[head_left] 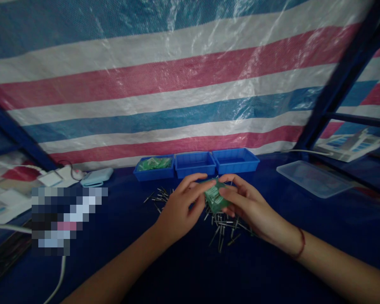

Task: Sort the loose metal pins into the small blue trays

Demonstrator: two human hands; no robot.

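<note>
Green translucent packet [214, 197], pale markings illegible, pinched in right hand [245, 204]; left hand [182, 207] touches it, grip unclear.

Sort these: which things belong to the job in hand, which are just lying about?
Job, likely:
green packet, in the right hand
loose metal pins
three blue bins, left one holding green packets

Lying about, apparently:
clear lid or tray
light-blue item
white cable

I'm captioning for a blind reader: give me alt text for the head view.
A right hand holds a green packet, left hand at its edge, above scattered metal pins on a blue table. Behind stand three blue trays, the leftmost holding green packets.
</note>
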